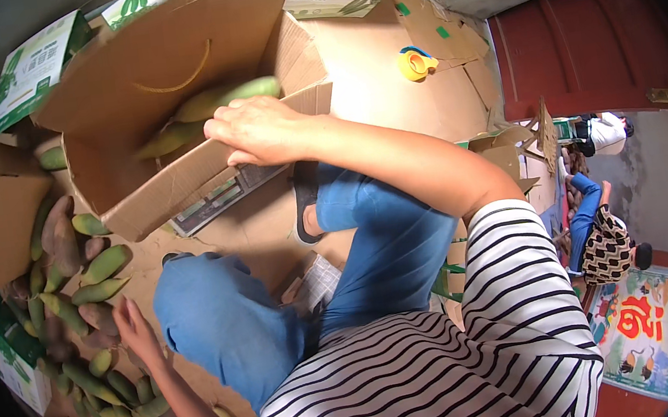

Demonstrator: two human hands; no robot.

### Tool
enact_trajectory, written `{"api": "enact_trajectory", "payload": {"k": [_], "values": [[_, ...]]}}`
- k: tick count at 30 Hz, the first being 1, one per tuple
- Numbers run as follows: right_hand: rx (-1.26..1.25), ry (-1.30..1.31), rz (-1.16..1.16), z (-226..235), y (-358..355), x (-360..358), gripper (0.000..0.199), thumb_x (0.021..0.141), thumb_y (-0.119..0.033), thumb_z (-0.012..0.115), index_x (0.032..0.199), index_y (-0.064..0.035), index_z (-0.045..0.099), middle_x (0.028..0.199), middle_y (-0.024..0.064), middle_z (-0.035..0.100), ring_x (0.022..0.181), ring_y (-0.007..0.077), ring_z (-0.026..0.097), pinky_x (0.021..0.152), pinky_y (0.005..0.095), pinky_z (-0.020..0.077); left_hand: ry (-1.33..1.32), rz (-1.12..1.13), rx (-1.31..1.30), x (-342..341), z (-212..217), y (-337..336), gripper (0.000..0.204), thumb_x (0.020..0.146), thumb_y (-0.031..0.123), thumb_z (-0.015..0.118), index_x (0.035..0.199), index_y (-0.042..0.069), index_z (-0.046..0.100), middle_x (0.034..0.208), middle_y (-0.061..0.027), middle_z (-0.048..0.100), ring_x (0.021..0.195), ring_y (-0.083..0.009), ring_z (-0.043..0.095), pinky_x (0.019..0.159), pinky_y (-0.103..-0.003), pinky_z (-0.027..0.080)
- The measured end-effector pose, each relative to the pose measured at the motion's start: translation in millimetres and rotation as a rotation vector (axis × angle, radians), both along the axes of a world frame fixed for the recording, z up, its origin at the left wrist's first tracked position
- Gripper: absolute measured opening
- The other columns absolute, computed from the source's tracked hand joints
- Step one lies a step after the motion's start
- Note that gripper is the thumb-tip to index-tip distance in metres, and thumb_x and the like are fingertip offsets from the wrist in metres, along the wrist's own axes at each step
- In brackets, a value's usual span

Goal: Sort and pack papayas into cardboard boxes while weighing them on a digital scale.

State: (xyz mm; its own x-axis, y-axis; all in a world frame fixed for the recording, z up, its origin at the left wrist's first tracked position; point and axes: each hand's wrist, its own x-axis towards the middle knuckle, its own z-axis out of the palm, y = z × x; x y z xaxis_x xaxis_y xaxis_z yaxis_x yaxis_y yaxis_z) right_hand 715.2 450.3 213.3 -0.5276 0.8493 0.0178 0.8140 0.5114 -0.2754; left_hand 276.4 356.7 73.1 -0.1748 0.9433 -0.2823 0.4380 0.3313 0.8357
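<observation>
An open cardboard box [135, 205] stands in front of me, its flap raised and a rope handle [180, 77] on the flap. Inside lie a few long green radishes [206, 103]. My right hand [261, 131] is closed over the box's near rim, its fingers on the inner side and the thumb outside. At the left, my left hand [139, 331] has its fingers stretched out beside a big heap of green radishes [109, 263]; nothing shows in it. Some radishes in the heap are brown with soil.
Printed green-and-white cartons [37, 66] stand behind the box. A smaller open box [9, 209] is at the left. Yellow tape [415, 65] lies on flattened cardboard to the right. Farther right, two people [609, 248] are near a red door [583, 49] and a colourful mat [641, 328].
</observation>
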Motion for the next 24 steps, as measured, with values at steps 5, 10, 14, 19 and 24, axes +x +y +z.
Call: {"api": "enact_trajectory", "payload": {"k": [5, 10, 14, 19, 24], "values": [[-0.021, -0.013, 0.014, -1.1, -1.8, 4.2, 0.036, 0.075, -0.025, 0.072, 0.099, -0.0059, 0.051, 0.09, 0.0116, 0.056, 0.088, 0.0313, 0.057, 0.074, 0.0432, 0.0466, 0.06, -0.272, -0.163, -127.4, -89.8, -48.0, 0.051, 0.092, 0.028, 0.061, 0.129, -0.004, 0.047, 0.122, -0.0203, 0.055, 0.112, -0.0312, 0.055, 0.098, -0.037, 0.042], [-0.023, 0.038, 0.049, -3.0, 4.4, -2.4, 0.033, 0.077, -0.023, 0.07, 0.099, -0.0064, 0.052, 0.091, 0.0097, 0.056, 0.088, 0.0295, 0.057, 0.073, 0.0418, 0.0474, 1.016, -0.175, -0.208, -245.2, -162.4, -112.5, 0.083, 0.076, 0.028, 0.076, 0.14, 0.001, 0.03, 0.129, -0.021, 0.048, 0.111, -0.0394, 0.053, 0.089, -0.047, 0.047], [-0.024, -0.005, 0.076, 1.4, -0.1, 4.6, 0.026, 0.079, -0.019, 0.068, 0.095, -0.0069, 0.051, 0.089, 0.0082, 0.056, 0.088, 0.0279, 0.057, 0.072, 0.0399, 0.0487, 1.032, -0.163, -0.509, -163.6, -128.1, -73.2, 0.082, 0.075, 0.023, 0.077, 0.142, 0.013, 0.03, 0.137, -0.0186, 0.041, 0.11, -0.0407, 0.053, 0.085, -0.048, 0.05], [-0.045, 0.039, 0.163, 5.1, 4.4, 13.7, 0.022, 0.078, -0.015, 0.067, 0.091, -0.0071, 0.051, 0.087, 0.0077, 0.057, 0.086, 0.027, 0.057, 0.073, 0.0382, 0.0492, 1.098, -0.218, -0.517, -155.2, -131.4, -54.0, 0.085, 0.07, 0.025, 0.077, 0.142, 0.017, 0.031, 0.139, -0.0169, 0.039, 0.108, -0.0414, 0.054, 0.085, -0.049, 0.05], [-0.077, 0.051, 0.163, 6.1, 6.5, 10.6, 0.023, 0.077, -0.014, 0.068, 0.089, -0.0071, 0.05, 0.085, 0.008, 0.055, 0.085, 0.0269, 0.057, 0.072, 0.0383, 0.0491, 0.701, -0.093, -0.498, -148.0, -122.8, -70.2, 0.079, 0.064, 0.037, 0.078, 0.131, 0.01, 0.047, 0.127, -0.0241, 0.051, 0.107, -0.042, 0.055, 0.088, -0.049, 0.047]]}}
